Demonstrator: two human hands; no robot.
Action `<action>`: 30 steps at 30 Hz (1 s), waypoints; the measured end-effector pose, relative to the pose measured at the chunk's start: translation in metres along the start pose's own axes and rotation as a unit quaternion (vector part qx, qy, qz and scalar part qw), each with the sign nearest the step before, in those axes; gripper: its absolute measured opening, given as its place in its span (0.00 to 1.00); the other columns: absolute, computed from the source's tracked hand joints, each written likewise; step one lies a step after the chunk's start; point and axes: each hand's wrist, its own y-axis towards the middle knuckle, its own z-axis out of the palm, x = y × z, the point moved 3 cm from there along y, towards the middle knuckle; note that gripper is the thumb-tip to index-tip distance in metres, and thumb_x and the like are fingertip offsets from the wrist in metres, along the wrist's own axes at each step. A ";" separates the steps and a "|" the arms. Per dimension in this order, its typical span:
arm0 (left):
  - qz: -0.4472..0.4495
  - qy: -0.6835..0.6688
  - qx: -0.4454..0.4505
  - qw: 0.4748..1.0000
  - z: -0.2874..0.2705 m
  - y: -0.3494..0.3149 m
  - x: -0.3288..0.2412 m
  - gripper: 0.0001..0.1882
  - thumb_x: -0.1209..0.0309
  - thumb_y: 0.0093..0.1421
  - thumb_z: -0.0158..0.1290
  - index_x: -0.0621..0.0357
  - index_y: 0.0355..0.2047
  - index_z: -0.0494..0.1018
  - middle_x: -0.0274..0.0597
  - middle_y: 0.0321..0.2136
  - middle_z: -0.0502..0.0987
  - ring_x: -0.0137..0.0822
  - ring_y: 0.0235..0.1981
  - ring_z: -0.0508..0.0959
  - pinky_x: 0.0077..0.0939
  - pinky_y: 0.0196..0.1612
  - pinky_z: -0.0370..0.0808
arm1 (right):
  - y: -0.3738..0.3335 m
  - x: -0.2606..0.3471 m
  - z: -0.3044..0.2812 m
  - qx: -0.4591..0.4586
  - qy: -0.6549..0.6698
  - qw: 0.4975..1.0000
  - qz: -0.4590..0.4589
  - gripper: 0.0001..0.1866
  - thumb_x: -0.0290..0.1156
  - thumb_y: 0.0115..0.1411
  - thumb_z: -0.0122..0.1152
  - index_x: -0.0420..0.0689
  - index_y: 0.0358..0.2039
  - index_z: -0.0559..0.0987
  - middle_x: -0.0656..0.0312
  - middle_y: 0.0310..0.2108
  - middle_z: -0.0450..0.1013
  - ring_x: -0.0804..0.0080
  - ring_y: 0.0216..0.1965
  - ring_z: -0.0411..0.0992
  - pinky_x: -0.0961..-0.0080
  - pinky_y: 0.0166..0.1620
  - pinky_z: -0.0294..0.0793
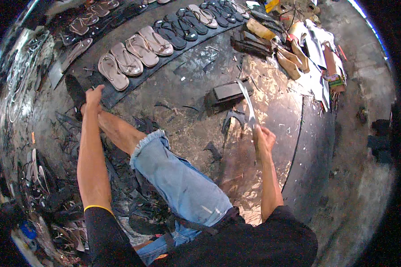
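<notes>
My right hand (265, 137) is closed round the handle of a long knife (248, 104). Its pale blade points away from me, and the tip reaches the right end of a dark rectangular block (227, 91) on the floor. At the far left my left hand (92, 96) is down beside my foot, its fingers curled. A dark, sole-shaped piece (77, 90) lies against that hand's left side; whether the fingers grip it is hidden. Just beyond the left hand stands a row of flip-flops, the nearest a beige flip-flop (113, 72).
Black flip-flops (170, 34) continue the row on a dark strip (196, 42). Brown and white sheet pieces (307, 49) are heaped at the far right, near dark blocks (251, 42). Black offcuts (214, 151) litter the floor. Straps (20, 75) lie at the left edge.
</notes>
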 end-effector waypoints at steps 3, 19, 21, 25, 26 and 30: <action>0.005 0.186 -0.071 0.980 0.057 0.045 0.022 0.35 0.50 0.58 0.53 0.71 0.54 0.72 0.58 0.48 0.76 0.55 0.49 0.69 0.48 0.51 0.66 | 0.002 0.060 0.044 0.027 -0.017 0.999 0.015 0.19 0.42 0.62 0.66 0.37 0.42 0.85 0.61 0.27 0.79 0.77 0.27 0.74 0.76 0.31 0.73; 0.107 -0.053 -0.097 0.988 -0.009 -0.097 -0.050 0.30 0.54 0.51 0.68 0.75 0.35 0.76 0.54 0.32 0.81 0.49 0.36 0.80 0.41 0.43 0.76 | 0.037 0.041 0.075 -0.057 -0.337 0.873 -0.347 0.25 0.32 0.60 0.64 0.56 0.59 0.78 0.45 0.44 0.72 0.49 0.45 0.73 0.60 0.47 0.73; 0.117 -0.139 -0.150 0.972 -0.038 -0.119 -0.056 0.29 0.56 0.52 0.67 0.75 0.38 0.76 0.53 0.33 0.81 0.49 0.36 0.80 0.41 0.45 0.75 | -0.017 0.013 0.086 0.092 -0.275 0.940 -0.182 0.24 0.31 0.61 0.63 0.55 0.59 0.77 0.43 0.43 0.72 0.44 0.47 0.72 0.57 0.51 0.72; 0.076 -0.343 -0.192 0.916 -0.069 -0.175 -0.088 0.29 0.57 0.52 0.66 0.70 0.45 0.75 0.53 0.40 0.81 0.49 0.41 0.80 0.40 0.48 0.74 | -0.029 0.026 0.075 0.063 -0.273 0.930 -0.240 0.22 0.31 0.61 0.62 0.53 0.57 0.78 0.39 0.49 0.72 0.41 0.49 0.72 0.55 0.54 0.71; 0.058 -0.342 -0.188 0.919 -0.073 -0.196 -0.103 0.36 0.54 0.50 0.67 0.73 0.49 0.73 0.55 0.44 0.80 0.48 0.44 0.79 0.39 0.50 0.73 | -0.001 0.039 0.071 0.014 -0.282 0.928 -0.245 0.22 0.31 0.61 0.63 0.53 0.57 0.79 0.37 0.52 0.71 0.40 0.49 0.72 0.54 0.54 0.71; 0.086 -0.496 -0.196 0.841 -0.118 -0.232 -0.075 0.25 0.62 0.54 0.65 0.63 0.48 0.74 0.45 0.42 0.78 0.42 0.42 0.78 0.37 0.47 0.75 | 0.011 0.025 0.086 0.023 -0.288 0.913 -0.288 0.22 0.32 0.60 0.64 0.50 0.57 0.78 0.38 0.56 0.71 0.44 0.54 0.71 0.57 0.56 0.71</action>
